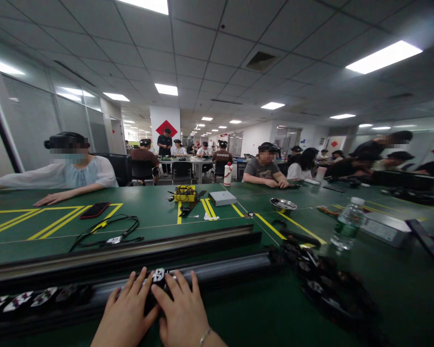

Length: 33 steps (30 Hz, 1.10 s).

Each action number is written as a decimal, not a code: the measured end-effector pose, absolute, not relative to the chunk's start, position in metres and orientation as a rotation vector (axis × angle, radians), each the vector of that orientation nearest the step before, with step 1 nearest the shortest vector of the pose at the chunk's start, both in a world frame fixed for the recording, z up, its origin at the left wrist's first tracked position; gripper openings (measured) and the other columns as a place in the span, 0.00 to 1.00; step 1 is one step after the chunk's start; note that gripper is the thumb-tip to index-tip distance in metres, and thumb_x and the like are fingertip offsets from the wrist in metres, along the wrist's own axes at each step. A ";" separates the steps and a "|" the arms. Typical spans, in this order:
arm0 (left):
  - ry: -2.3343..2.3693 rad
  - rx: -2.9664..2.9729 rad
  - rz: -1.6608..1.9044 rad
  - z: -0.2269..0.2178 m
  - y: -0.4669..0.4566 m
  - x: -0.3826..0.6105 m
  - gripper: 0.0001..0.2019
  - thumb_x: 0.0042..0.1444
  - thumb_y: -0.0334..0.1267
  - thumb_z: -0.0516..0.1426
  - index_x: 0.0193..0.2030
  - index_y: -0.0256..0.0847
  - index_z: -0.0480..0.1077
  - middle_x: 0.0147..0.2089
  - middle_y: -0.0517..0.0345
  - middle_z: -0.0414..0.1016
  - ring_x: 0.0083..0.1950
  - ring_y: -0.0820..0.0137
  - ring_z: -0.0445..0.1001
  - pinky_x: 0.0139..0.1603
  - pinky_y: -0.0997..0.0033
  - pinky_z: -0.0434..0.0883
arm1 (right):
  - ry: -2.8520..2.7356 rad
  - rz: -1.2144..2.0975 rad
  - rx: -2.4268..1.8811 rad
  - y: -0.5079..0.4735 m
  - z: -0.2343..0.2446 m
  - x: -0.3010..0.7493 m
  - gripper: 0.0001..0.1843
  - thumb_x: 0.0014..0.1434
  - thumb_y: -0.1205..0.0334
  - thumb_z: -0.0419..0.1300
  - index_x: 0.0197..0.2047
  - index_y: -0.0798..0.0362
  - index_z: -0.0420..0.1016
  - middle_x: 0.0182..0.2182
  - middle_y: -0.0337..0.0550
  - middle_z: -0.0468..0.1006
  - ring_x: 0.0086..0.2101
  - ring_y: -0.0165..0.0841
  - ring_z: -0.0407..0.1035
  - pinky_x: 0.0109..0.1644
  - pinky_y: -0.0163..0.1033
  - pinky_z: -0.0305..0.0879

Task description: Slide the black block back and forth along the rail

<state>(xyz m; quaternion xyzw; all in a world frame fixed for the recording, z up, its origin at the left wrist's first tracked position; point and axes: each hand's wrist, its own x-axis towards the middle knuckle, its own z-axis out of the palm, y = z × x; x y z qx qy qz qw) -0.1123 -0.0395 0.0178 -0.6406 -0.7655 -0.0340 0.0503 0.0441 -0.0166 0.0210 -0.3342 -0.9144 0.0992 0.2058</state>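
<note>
A small block [158, 275] with a pale top sits at the front long black bar [235, 270], between the fingertips of the two hands. The left hand [126, 306] and right hand [184, 304] lie side by side with fingers fanned forward and thumbs on the near side; whether either one pinches the block, I cannot tell. The hands almost meet, leaving only a narrow gap around the block.

Left of them, a row of similar pieces [44, 296] fills the bar toward the picture's left edge. Right of them, the bar's bare upper face runs on to its end, close to a pile of black parts [321, 279]; contact there is unclear. Green table [246, 308] shows between the right hand and that pile.

Just beyond, a second bar [210, 242] runs alongside, its far edge bordering more green surface. Near that edge on the left lies a loose black cable [112, 236], with a phone [94, 210] past it. Farther out are a yellow box [185, 193], a grey box [222, 198] and a metal bowl [283, 204]. A water bottle [348, 224] stands behind the pile.
</note>
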 end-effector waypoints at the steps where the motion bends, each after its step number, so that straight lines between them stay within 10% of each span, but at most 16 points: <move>1: -2.330 -1.950 -0.095 0.018 -0.040 -0.112 0.30 0.48 0.46 0.46 0.59 0.42 0.55 0.65 0.54 0.49 0.65 0.59 0.48 0.59 0.53 0.50 | -2.538 0.258 -0.935 -0.017 0.020 0.043 0.27 0.59 0.51 0.45 0.61 0.37 0.45 0.61 0.38 0.51 0.60 0.40 0.42 0.60 0.59 0.35; 33: -2.317 -1.942 -0.107 0.014 -0.041 -0.110 0.31 0.46 0.47 0.46 0.59 0.40 0.56 0.65 0.53 0.48 0.66 0.58 0.45 0.60 0.51 0.48 | -2.513 0.088 -1.033 -0.013 0.016 0.028 0.23 0.62 0.53 0.38 0.60 0.35 0.50 0.57 0.42 0.59 0.58 0.40 0.48 0.59 0.61 0.37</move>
